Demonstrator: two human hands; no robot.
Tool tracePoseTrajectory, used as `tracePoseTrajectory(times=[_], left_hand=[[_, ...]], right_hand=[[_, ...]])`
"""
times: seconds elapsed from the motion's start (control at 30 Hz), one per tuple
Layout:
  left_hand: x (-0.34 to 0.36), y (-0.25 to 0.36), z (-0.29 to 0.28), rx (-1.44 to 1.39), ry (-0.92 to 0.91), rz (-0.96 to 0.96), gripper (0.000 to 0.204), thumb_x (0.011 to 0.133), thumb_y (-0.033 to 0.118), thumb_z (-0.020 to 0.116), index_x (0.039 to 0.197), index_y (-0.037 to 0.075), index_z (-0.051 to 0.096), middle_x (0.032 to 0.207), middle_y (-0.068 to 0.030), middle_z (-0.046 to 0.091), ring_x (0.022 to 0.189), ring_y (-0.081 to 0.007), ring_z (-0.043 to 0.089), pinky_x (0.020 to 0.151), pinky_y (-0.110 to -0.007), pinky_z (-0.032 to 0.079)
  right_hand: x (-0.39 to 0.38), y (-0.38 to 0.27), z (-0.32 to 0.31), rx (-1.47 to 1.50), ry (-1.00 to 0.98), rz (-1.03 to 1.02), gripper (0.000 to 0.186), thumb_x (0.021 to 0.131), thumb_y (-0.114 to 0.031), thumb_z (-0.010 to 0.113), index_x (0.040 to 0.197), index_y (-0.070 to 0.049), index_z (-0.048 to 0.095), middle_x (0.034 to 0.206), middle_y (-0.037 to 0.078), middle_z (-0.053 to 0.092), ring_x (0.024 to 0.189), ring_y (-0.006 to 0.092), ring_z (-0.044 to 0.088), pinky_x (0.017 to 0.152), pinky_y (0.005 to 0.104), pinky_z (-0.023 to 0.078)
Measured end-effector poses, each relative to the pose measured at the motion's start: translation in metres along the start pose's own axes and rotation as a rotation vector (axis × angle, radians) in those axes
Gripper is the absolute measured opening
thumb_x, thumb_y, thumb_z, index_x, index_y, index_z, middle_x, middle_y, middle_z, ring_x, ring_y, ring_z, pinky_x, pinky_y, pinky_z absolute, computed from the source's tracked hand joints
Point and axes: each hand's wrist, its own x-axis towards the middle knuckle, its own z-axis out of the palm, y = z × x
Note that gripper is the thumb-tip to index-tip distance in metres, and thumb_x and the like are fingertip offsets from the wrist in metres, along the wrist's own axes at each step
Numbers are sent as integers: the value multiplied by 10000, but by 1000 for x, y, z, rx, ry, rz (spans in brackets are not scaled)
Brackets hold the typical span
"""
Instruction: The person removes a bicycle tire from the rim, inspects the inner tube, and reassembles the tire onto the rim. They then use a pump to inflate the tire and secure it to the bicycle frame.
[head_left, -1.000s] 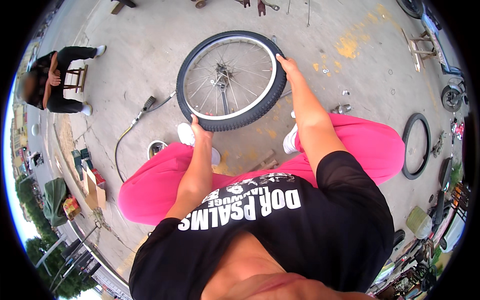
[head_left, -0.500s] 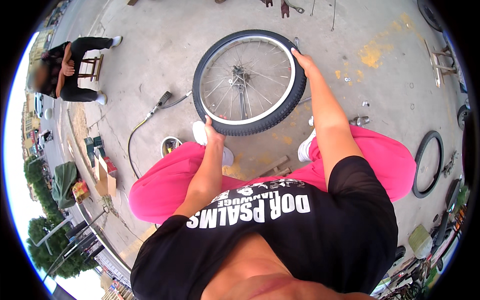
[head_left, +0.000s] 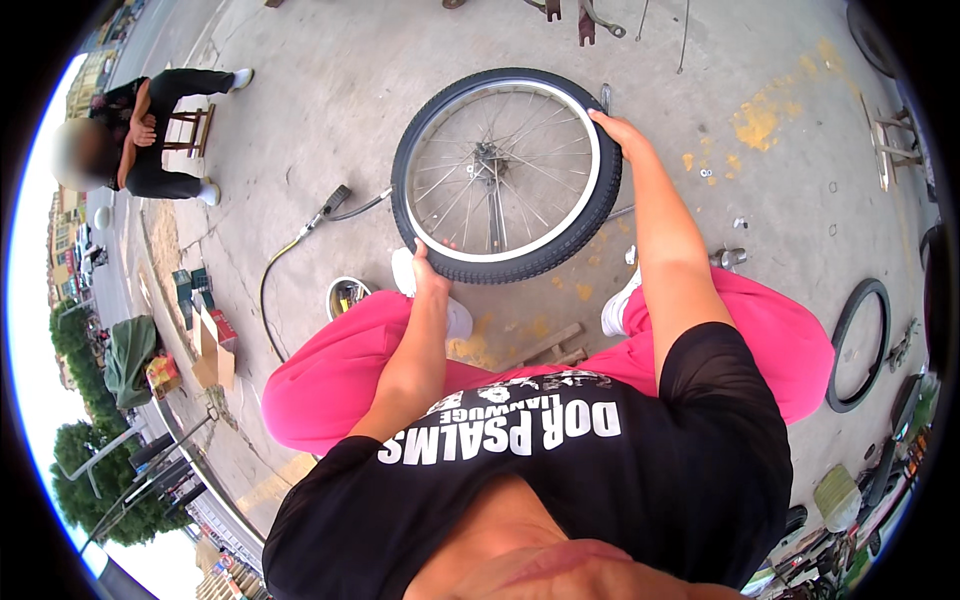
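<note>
A spoked bicycle wheel with a black knobby tyre and silver rim is held tilted in front of my knees. On its near left edge, my left hand grips the tyre, thumb on the rim side and fingers mostly underneath. My right hand is closed round the right edge of the same wheel, its thumb on top. The hub shows in the middle of the spokes. An air hose with an inflator handle runs up to the wheel's left side.
A small bucket of bits stands beside my left shoe. Wood pieces lie between my feet. A loose tyre lies at right, with tools at the far edge. Someone sits on a stool at far left, near an opened carton.
The wheel stays in both hands and shows a slightly rounder face, its tilt a little changed. The whole view has shifted slightly, moving the surroundings down and right.
</note>
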Motion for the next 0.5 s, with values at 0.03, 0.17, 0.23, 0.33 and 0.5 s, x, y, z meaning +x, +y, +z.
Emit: tracePoseTrajectory(times=[0.03, 0.17, 0.23, 0.33, 0.5], left_hand=[[3, 4, -7, 3, 1, 4, 434, 908, 496, 475, 1095, 104, 487, 924, -139, 577, 843, -337, 569, 779, -481, 492], [2, 7, -5, 7, 41, -11, 418, 912, 497, 467, 1059, 108, 500, 886, -127, 579, 812, -332, 572, 754, -483, 494], [1, 11, -1, 28, 98, -52, 394, 926, 475, 448, 1040, 102, 503, 870, -115, 583, 795, -315, 579, 742, -481, 489], [11, 2, 17, 77, 113, -115, 382, 935, 457, 430, 1022, 92, 501, 863, -107, 585, 779, -300, 580, 736, -477, 488], [3, 10, 1, 58, 226, -99, 372, 946, 434, 394, 998, 80, 493, 858, -104, 583, 747, -287, 568, 728, -468, 487]], right_hand=[[1, -8, 9, -56, -5, -5, 734, 749, -484, 693, 1143, 117, 546, 1054, 224, 630, 907, 317, 646, 791, 404, 516], [31, -15, 12, -164, -42, 38, 796, 735, -520, 698, 1169, 125, 527, 1116, 253, 597, 990, 329, 617, 790, 415, 509], [49, -6, 14, -144, 5, 37, 797, 739, -520, 704, 1160, 133, 530, 1134, 259, 586, 1012, 341, 606, 803, 426, 502], [83, 23, -13, -254, 272, -76, 561, 802, -448, 679, 1003, 64, 571, 742, 147, 646, 534, 269, 628, 474, 402, 531], [47, 18, 14, -48, -52, 21, 571, 768, -492, 694, 980, 31, 610, 826, 154, 654, 628, 237, 640, 551, 381, 540]])
